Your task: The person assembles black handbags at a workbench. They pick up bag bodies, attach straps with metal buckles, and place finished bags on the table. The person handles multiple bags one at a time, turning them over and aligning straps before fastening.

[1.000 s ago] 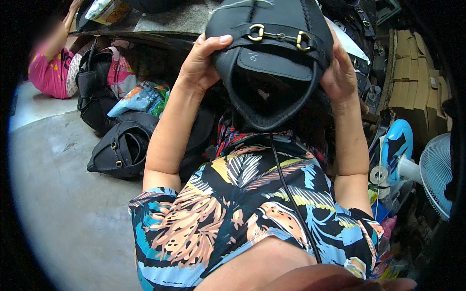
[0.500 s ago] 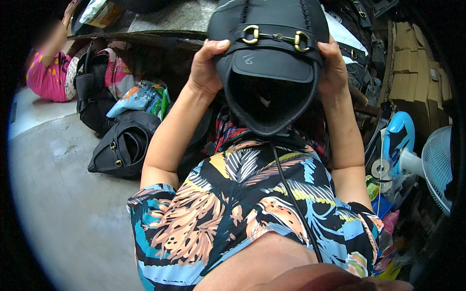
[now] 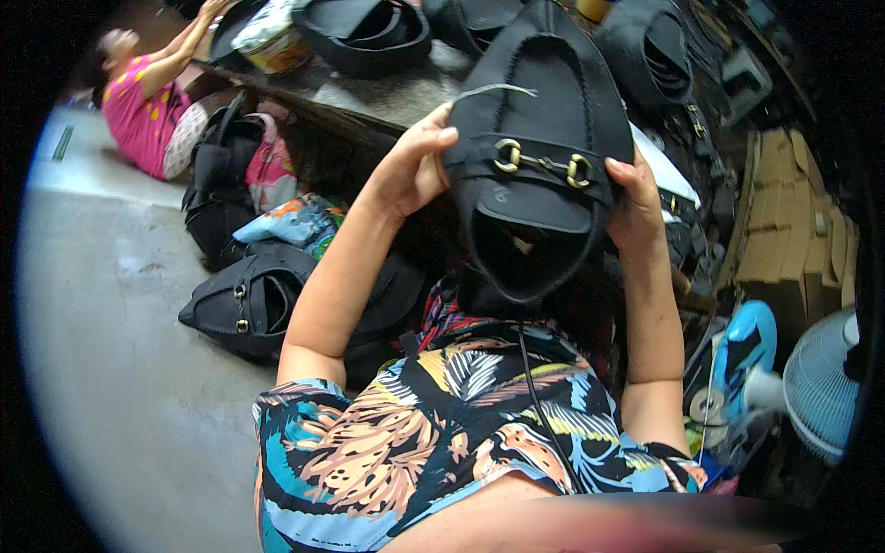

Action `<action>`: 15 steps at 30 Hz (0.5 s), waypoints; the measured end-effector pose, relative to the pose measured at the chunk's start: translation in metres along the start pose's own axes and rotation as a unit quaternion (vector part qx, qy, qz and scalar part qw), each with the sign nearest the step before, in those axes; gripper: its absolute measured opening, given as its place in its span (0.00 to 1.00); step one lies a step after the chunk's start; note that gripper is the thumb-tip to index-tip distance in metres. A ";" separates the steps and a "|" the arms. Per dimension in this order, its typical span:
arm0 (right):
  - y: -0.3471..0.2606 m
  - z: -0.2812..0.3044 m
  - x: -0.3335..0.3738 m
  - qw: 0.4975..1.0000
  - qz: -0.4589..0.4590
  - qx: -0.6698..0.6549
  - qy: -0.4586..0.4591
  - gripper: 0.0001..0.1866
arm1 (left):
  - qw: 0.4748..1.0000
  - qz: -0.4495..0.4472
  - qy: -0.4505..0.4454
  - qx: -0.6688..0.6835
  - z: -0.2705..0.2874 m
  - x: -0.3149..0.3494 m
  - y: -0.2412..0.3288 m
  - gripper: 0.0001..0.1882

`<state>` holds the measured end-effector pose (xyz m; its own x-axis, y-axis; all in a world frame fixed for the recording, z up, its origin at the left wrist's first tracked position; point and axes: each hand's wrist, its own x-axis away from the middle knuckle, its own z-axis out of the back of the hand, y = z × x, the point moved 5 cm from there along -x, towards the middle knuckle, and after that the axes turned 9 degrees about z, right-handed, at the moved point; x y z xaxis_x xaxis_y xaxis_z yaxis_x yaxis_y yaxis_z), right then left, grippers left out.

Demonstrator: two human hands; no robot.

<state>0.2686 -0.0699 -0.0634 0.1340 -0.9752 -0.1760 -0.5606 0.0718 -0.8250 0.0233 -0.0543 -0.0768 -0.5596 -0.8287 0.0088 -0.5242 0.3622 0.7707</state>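
Between my two hands is a black shoe upper (image 3: 550, 115) in loafer form, its pointed toe away from me and its opening toward me. A brass-coloured horsebit (image 3: 544, 164) crosses its strap, and a pale mark shows on the tongue. One white thread end (image 3: 493, 90) sticks out at the left of the toe seam. My left hand (image 3: 415, 168) grips the left side with the thumb on top. My right hand (image 3: 638, 205) holds the right side the same way. Fingers beneath the upper are hidden.
More black uppers (image 3: 364, 41) lie on the workbench (image 3: 355, 97) ahead. Others are heaped on the floor (image 3: 120, 304) at left, like this upper with a bit (image 3: 244, 300). A person in pink (image 3: 147, 106) sits beyond. Cardboard (image 3: 784, 212) and a fan (image 3: 825, 387) are at right.
The view has tipped upward, showing more of the bench and the upper's whole toe. The upper sits lower and slightly right in view, still in both hands, and the white thread now shows.
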 end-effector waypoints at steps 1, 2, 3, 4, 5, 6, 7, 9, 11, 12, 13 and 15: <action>0.001 -0.001 -0.004 1.000 -0.008 -0.001 0.001 0.34 | 0.999 0.010 0.001 0.043 0.002 -0.002 0.001 0.33; 0.001 -0.003 -0.008 1.000 -0.016 0.000 -0.007 0.34 | 0.996 0.021 0.033 0.084 0.007 -0.003 0.004 0.29; 0.002 -0.005 -0.013 0.999 -0.023 0.017 -0.016 0.34 | 0.995 0.016 0.047 0.088 0.009 -0.005 0.005 0.24; 0.006 -0.005 -0.017 0.998 -0.042 0.045 -0.003 0.34 | 0.994 0.029 0.072 0.077 0.012 -0.005 0.010 0.23; 0.008 -0.009 -0.021 0.997 -0.048 0.055 -0.023 0.34 | 0.998 0.006 0.061 0.031 0.010 -0.005 0.015 0.22; 0.014 -0.015 -0.025 0.997 -0.057 0.036 -0.050 0.34 | 0.998 -0.004 0.064 -0.011 0.010 -0.002 0.020 0.21; 0.016 -0.019 -0.031 0.995 -0.048 0.062 -0.054 0.36 | 0.995 -0.048 0.089 -0.004 0.012 0.006 0.029 0.21; 0.020 -0.029 -0.041 0.987 -0.005 0.127 -0.095 0.37 | 0.985 -0.142 0.099 0.019 0.014 0.029 0.045 0.21; 0.025 -0.036 -0.042 0.979 0.033 0.148 -0.139 0.39 | 0.977 -0.166 0.125 0.041 0.021 0.069 0.053 0.24; 0.028 -0.038 -0.042 0.978 0.034 0.120 -0.165 0.39 | 0.959 -0.195 0.202 0.036 0.028 0.094 0.053 0.22; 0.032 -0.036 -0.042 0.979 0.020 0.119 -0.164 0.39 | 0.936 -0.223 0.271 0.030 0.032 0.117 0.051 0.19; 0.038 -0.030 -0.041 0.979 -0.002 0.119 -0.165 0.38 | 0.903 -0.313 0.290 -0.043 0.030 0.165 0.058 0.23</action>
<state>0.2175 -0.0340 -0.0711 0.4140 -0.8581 -0.3036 -0.3578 0.1533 -0.9211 -0.1186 -0.1578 -0.0500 0.2726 -0.9528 -0.1336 -0.5565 -0.2694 0.7860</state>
